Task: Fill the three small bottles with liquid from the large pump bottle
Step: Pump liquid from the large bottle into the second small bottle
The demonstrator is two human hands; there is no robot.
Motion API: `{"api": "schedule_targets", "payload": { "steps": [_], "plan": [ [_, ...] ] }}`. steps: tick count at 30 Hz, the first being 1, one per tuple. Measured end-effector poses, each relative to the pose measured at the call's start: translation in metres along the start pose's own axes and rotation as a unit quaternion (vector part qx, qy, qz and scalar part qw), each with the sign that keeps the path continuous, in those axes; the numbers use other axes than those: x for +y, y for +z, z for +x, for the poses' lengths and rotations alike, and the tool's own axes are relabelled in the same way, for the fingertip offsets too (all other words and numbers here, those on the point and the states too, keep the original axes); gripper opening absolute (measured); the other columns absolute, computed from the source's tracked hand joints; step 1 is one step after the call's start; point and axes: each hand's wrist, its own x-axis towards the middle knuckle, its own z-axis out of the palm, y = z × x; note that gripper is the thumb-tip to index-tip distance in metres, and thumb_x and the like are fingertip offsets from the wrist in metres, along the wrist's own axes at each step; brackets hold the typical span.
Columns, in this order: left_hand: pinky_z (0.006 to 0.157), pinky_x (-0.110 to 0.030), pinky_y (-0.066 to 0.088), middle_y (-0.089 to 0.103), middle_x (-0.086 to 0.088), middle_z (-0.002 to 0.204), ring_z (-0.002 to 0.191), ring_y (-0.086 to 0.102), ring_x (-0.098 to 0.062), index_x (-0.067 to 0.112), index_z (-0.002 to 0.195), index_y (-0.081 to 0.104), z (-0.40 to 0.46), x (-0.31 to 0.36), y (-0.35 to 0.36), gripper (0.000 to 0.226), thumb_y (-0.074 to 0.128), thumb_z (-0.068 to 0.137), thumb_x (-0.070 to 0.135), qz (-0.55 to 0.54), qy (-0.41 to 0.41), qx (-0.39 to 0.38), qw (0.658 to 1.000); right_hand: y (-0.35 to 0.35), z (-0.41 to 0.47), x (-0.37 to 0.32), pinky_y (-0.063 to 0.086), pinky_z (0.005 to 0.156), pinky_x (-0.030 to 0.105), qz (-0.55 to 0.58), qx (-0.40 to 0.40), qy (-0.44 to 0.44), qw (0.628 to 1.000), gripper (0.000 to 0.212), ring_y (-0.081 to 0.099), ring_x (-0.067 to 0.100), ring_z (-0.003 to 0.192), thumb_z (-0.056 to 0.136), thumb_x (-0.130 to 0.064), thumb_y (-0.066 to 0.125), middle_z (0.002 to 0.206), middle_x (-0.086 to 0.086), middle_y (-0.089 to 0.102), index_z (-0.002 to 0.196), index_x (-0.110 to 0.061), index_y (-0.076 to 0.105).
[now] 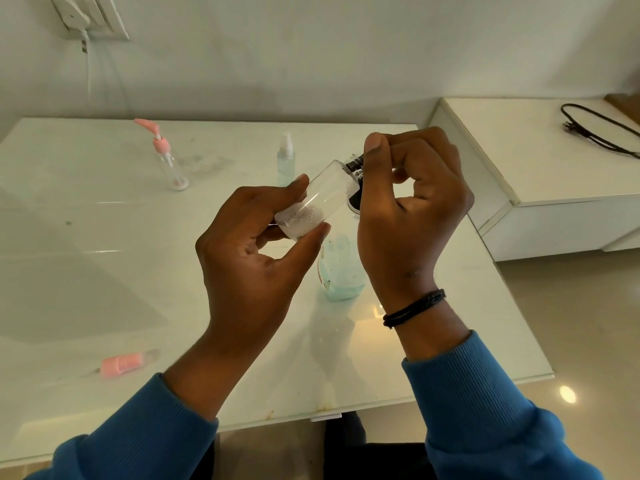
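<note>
Two hands are working on one small clear bottle (317,202), held tilted in the air above the glass table (104,271). The left hand (252,258) is pinching the bottle's base between thumb and fingertips, while the right hand (412,202) is curling its thumb and fingers around the dark cap (356,166) at the neck — probably unscrewing or tightening it (which of the two cannot be told). The large bottle of blue liquid (341,271) is standing on the table just below the hands, partly hidden by them. A pink-pump bottle (169,161) and a spray bottle (286,157) are standing farther back, well apart. To do this well, the person should be holding the base steady, turning only the cap, and keeping the neck raised so nothing spills.
</note>
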Motion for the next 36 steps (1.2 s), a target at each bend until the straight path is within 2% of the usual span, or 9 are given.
{"api": "schedule_targets", "payload": {
  "steps": [6,15,20,23,30,36],
  "plan": [
    [0.087,-0.025,0.06,0.07,-0.008,0.114,0.106,0.069,-0.02,0.004,0.123,0.069,-0.0004,0.001,-0.0002,0.042,0.085,0.085,0.012,0.007,-0.006,-0.001,1.0,0.0028,-0.0069,0.0035,0.043,0.056,0.05,0.023,0.005,0.006,1.0,0.027,0.052,0.019,0.068,0.095,-0.004,0.066,0.079,-0.016,0.053,0.068,-0.008,0.064],
    [0.087,-0.023,0.059,0.07,-0.01,0.115,0.107,0.069,-0.019,0.004,0.124,0.068,0.0015,0.002,-0.0006,0.043,0.085,0.085,0.013,0.014,0.003,-0.001,1.0,0.0022,-0.0057,0.0029,0.044,0.056,0.053,0.021,0.012,0.001,1.0,0.026,0.055,0.022,0.068,0.095,-0.006,0.066,0.079,-0.01,0.057,0.068,-0.006,0.066],
    [0.088,-0.027,0.06,0.069,-0.009,0.115,0.108,0.069,-0.022,0.007,0.123,0.068,0.0003,0.0016,-0.0009,0.041,0.084,0.085,0.013,-0.004,-0.01,-0.002,1.0,0.0035,-0.0067,0.0035,0.044,0.057,0.054,0.022,0.008,0.007,1.0,0.027,0.054,0.023,0.068,0.095,-0.005,0.066,0.079,-0.011,0.056,0.068,-0.006,0.065],
    [0.089,-0.025,0.059,0.07,-0.01,0.116,0.108,0.069,-0.021,0.006,0.123,0.068,0.0008,0.0028,-0.0001,0.042,0.085,0.085,0.012,0.002,0.0,-0.002,1.0,0.0011,-0.0018,0.0017,0.042,0.057,0.053,0.013,0.008,0.003,1.0,0.027,0.053,0.024,0.068,0.094,-0.005,0.067,0.077,-0.013,0.054,0.067,-0.009,0.064],
    [0.088,-0.022,0.059,0.069,-0.005,0.116,0.108,0.068,-0.017,0.01,0.122,0.068,0.0009,0.0023,-0.0006,0.041,0.085,0.085,0.015,0.014,-0.003,0.0,1.0,0.0053,-0.0085,0.0035,0.043,0.057,0.053,0.031,0.015,0.011,0.999,0.026,0.054,0.021,0.069,0.095,-0.008,0.064,0.08,-0.014,0.054,0.069,-0.007,0.065],
    [0.088,-0.024,0.059,0.069,-0.009,0.116,0.108,0.068,-0.019,0.007,0.123,0.068,0.0012,0.0024,0.0016,0.042,0.085,0.085,0.012,0.005,0.006,0.003,1.0,0.001,-0.0016,0.0007,0.042,0.059,0.052,0.005,0.011,0.009,1.0,0.026,0.051,0.018,0.07,0.094,-0.006,0.067,0.077,-0.011,0.055,0.068,-0.008,0.065]
  ]
}}
